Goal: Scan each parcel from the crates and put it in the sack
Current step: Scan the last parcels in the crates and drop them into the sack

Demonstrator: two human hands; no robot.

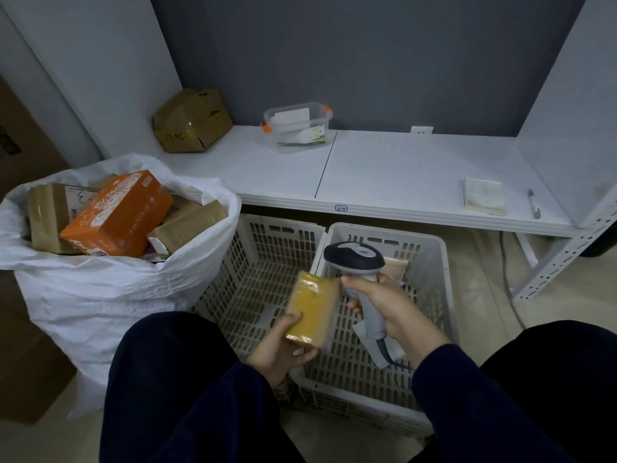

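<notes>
My left hand (278, 352) grips a small yellow taped parcel (312, 309) by its near end, held over the gap between two white crates. My right hand (387, 307) holds a grey and dark blue barcode scanner (355, 259) by its handle, its head just right of the parcel's far end. The left crate (263, 262) shows only bare mesh. The right crate (424, 262) holds a pale parcel (397, 265) and a white slip, partly hidden by my hand. A white woven sack (100, 295) on the left is full of boxes, an orange box (120, 213) on top.
A low white shelf (400, 175) runs behind the crates, carrying a crumpled cardboard box (192, 120), a clear tub with orange clips (297, 125), a folded paper pad (484, 195) and a small tool (533, 202). Brown cartons stand at far left. My knees frame the bottom.
</notes>
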